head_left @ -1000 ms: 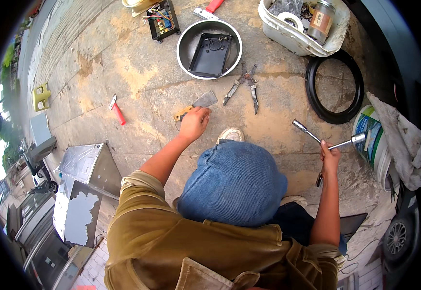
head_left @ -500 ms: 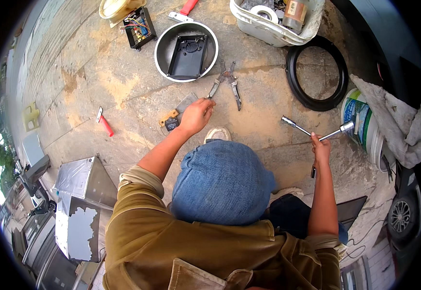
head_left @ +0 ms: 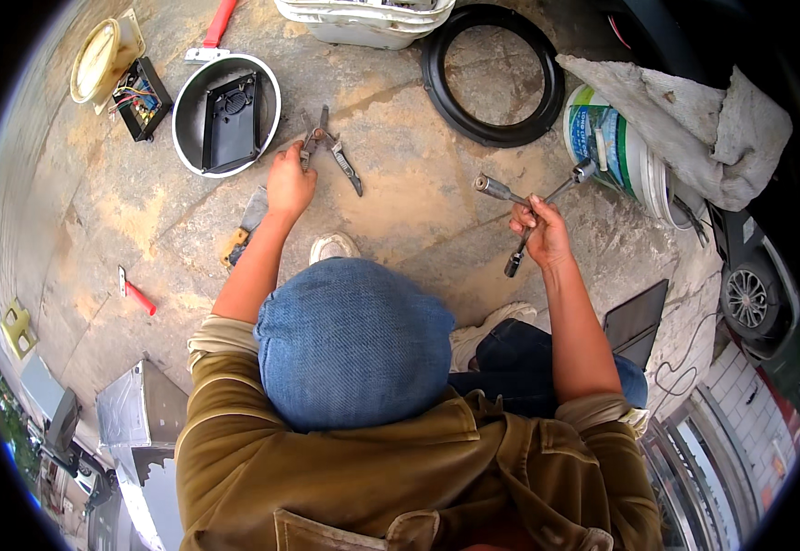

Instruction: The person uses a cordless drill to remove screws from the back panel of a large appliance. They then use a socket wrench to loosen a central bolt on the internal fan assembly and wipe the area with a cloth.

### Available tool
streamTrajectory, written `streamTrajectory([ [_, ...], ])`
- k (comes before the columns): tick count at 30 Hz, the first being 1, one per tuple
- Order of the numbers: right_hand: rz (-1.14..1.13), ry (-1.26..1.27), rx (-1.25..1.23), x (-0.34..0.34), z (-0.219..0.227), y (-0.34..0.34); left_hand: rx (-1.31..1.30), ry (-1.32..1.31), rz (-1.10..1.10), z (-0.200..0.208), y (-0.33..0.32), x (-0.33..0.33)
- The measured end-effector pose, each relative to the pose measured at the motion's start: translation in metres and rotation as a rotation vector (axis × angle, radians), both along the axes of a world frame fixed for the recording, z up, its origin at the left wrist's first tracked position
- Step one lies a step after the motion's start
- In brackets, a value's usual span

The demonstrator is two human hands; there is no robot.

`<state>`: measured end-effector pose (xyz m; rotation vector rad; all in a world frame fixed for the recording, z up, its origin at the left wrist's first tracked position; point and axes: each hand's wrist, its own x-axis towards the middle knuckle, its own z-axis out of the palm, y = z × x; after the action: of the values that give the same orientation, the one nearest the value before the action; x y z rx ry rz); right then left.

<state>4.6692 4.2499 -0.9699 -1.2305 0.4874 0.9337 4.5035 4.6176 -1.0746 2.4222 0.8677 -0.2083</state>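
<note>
My left hand [head_left: 291,184] reaches forward to the pliers [head_left: 321,136], its fingers closed around one handle; part of that handle is hidden by them. The pliers lie on the ground with their worn grey handles spread. In my right hand [head_left: 544,237] is a three-armed metal socket wrench [head_left: 560,188], gripped near its centre and held above the ground, its arms pointing different ways. Beside my left forearm lies a flat metal blade [head_left: 254,209] with a yellowish block [head_left: 233,246], partly covered by the arm. Left of the pliers, a metal bowl [head_left: 182,138] holds a black plastic housing [head_left: 232,124].
A black ring [head_left: 438,87] lies ahead, near a white tub [head_left: 363,35]. A bucket [head_left: 634,161] with a grey cloth [head_left: 693,124] stands at right. Red-handled scrapers [head_left: 143,298], an open circuit box [head_left: 141,99] and a metal case [head_left: 143,404] are at left.
My left hand has moved forward onto the pliers' handle. My right hand has turned the socket wrench, so its third arm now shows. The whole view has shifted to the right.
</note>
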Motion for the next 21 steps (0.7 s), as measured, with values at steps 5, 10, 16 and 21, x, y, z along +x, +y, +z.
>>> streamTrajectory([
  [5, -0.028, -0.012, 0.006, 0.004, -0.004, -0.009, -0.392, -0.252, -0.374, 0.112, -0.011, 0.038],
  [10, -0.059, -0.002, -0.047, 0.006, -0.002, -0.009, -0.489, -0.333, -0.657, 0.176, -0.007, 0.066],
  [16, -0.044, -0.033, -0.042, 0.007, -0.007, -0.014, -0.293, -0.296, -0.789, 0.185, -0.011, 0.079],
  [21, -0.033, -0.054, -0.111, 0.007, -0.005, -0.009, -0.335, -0.294, -0.817, 0.18, -0.015, 0.079],
])
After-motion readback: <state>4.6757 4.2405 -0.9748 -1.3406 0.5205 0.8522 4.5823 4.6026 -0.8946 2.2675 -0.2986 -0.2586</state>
